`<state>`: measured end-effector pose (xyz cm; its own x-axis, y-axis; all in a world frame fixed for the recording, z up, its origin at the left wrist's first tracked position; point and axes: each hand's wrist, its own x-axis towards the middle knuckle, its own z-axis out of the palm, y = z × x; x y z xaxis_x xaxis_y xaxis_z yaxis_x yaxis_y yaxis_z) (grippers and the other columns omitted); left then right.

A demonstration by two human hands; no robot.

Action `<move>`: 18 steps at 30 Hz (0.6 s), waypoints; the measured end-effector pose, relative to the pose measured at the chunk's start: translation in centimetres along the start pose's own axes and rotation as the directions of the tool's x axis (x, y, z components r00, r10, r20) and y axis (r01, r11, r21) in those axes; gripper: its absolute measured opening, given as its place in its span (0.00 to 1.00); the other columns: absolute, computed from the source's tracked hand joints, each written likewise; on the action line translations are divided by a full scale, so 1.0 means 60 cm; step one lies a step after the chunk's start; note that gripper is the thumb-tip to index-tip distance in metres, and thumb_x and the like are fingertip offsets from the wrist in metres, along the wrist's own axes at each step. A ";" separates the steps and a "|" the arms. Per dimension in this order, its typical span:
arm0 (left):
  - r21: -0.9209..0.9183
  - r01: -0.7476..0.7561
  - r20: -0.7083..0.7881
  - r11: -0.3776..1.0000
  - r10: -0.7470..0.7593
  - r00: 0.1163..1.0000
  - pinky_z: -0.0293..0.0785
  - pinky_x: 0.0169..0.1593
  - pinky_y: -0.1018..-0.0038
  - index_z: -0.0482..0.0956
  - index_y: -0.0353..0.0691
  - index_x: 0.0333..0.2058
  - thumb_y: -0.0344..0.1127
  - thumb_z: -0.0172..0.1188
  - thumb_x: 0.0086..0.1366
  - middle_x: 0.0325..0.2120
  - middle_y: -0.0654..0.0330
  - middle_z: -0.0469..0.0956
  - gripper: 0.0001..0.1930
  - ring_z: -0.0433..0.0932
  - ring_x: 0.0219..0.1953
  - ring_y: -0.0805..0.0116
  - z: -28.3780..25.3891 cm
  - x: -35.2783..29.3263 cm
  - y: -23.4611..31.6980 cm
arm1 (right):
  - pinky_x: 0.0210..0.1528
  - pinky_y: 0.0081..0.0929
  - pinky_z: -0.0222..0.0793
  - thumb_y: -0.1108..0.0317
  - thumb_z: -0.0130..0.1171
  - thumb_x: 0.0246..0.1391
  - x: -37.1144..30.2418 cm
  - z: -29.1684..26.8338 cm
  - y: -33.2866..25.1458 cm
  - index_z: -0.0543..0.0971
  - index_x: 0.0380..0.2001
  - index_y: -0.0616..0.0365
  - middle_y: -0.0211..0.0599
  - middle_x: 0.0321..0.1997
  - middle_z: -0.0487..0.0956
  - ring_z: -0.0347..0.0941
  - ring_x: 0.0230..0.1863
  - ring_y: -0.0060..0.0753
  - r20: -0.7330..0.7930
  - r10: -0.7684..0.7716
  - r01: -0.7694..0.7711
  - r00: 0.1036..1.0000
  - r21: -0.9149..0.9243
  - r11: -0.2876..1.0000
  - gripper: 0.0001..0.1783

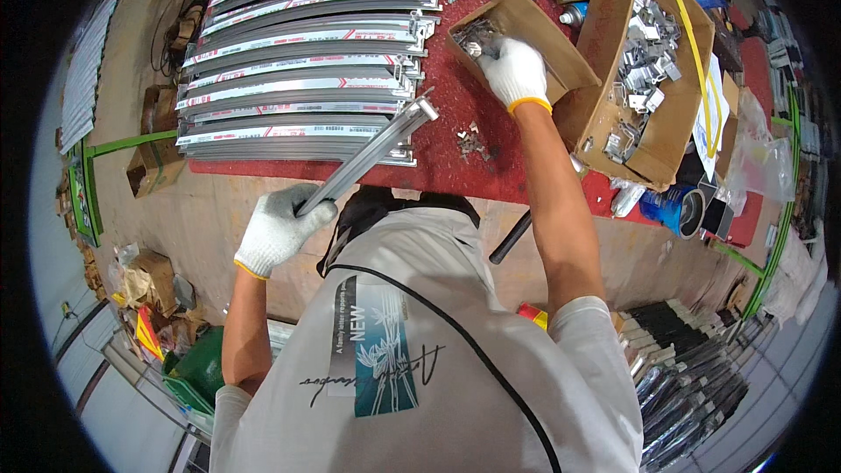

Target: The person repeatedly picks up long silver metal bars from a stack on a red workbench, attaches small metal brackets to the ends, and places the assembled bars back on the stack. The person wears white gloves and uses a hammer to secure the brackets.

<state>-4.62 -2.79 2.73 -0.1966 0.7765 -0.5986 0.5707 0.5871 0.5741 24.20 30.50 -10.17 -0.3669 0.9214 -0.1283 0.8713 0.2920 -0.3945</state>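
My left hand point(285, 226), in a white knit glove, is closed around the near end of a grey metal profile bar point(366, 158). The bar slants up and to the right, its far end above the edge of the red table. My right hand point(515, 73), gloved the same way, reaches into a small open cardboard box point(545, 42). Small metal parts point(476, 35) lie in that box by my fingertips. The fingers are bent together and partly hidden, so what they pinch cannot be made out.
Stacked metal profiles point(298, 83) with printed film cover the left of the red table point(447, 158). Small loose pieces point(473, 142) lie near its front edge. Rightward stands a long carton point(600, 79) of metal brackets point(646, 57). A black handle point(511, 238) juts beyond the table edge.
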 end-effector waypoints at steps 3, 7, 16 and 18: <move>-0.074 0.042 0.011 0.996 -0.041 0.999 0.80 0.48 0.64 0.89 0.28 0.53 0.66 0.75 0.68 0.37 0.54 0.88 0.39 0.80 0.38 0.69 0.002 -0.001 -0.006 | 0.63 0.50 0.80 0.54 0.66 0.64 -0.007 -0.002 0.001 0.90 0.49 0.58 0.58 0.53 0.89 0.86 0.56 0.63 -0.061 -0.017 0.026 0.998 0.141 0.990 0.20; -0.168 0.064 0.041 0.984 -0.058 0.997 0.79 0.46 0.66 0.89 0.27 0.52 0.65 0.75 0.69 0.37 0.58 0.87 0.38 0.79 0.38 0.70 -0.002 -0.001 -0.007 | 0.59 0.45 0.83 0.58 0.66 0.66 -0.036 -0.038 -0.006 0.86 0.48 0.65 0.63 0.46 0.89 0.89 0.49 0.60 -0.236 0.178 -0.040 0.955 0.495 0.868 0.19; -0.372 0.141 0.253 0.918 -0.046 0.966 0.75 0.39 0.73 0.90 0.32 0.51 0.59 0.73 0.74 0.32 0.64 0.83 0.29 0.77 0.33 0.77 -0.011 0.014 -0.014 | 0.42 0.31 0.87 0.76 0.67 0.65 -0.140 -0.125 -0.043 0.84 0.54 0.70 0.42 0.45 0.87 0.85 0.40 0.30 0.044 0.263 -0.061 0.964 0.997 0.056 0.16; -0.370 0.156 0.269 0.916 -0.055 0.962 0.76 0.40 0.72 0.90 0.33 0.51 0.60 0.73 0.73 0.32 0.64 0.84 0.30 0.79 0.34 0.75 -0.007 0.019 -0.016 | 0.44 0.31 0.86 0.75 0.66 0.66 -0.157 -0.128 -0.045 0.85 0.55 0.70 0.41 0.45 0.87 0.85 0.40 0.29 0.087 0.235 -0.094 0.968 0.995 0.019 0.16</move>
<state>-5.74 -2.37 1.72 -0.0066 0.6529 -0.7574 0.1974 0.7434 0.6391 27.79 23.01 -0.93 -0.1791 0.9383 -0.2957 -0.2734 -0.3362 -0.9012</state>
